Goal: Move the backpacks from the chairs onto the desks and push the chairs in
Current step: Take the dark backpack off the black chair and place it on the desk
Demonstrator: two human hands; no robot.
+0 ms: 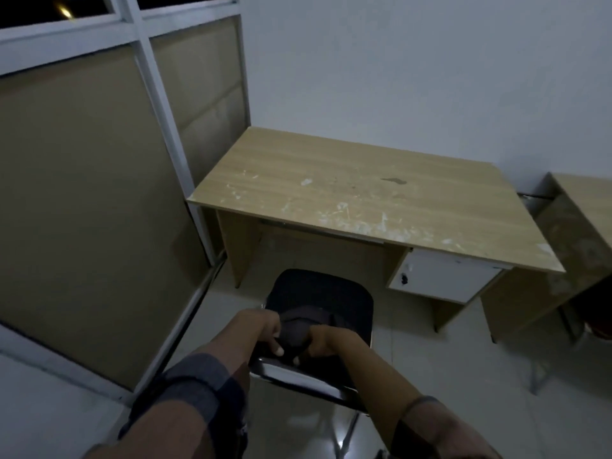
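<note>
A black chair stands facing a light wooden desk, its seat just in front of the desk's edge. A dark grey-brown bundle of fabric, apparently the top of a backpack, lies over the chair's backrest; most of it is hidden. My left hand grips the bundle's left side, with fingers curled over the backrest's top edge. My right hand grips its right side. Nothing lies on the desk top, which is scratched and has white marks.
A tan partition with a white frame stands close on the left, and a white wall rises behind the desk. A white drawer unit hangs under the desk's right side. A second desk stands at the far right. The floor is pale tile.
</note>
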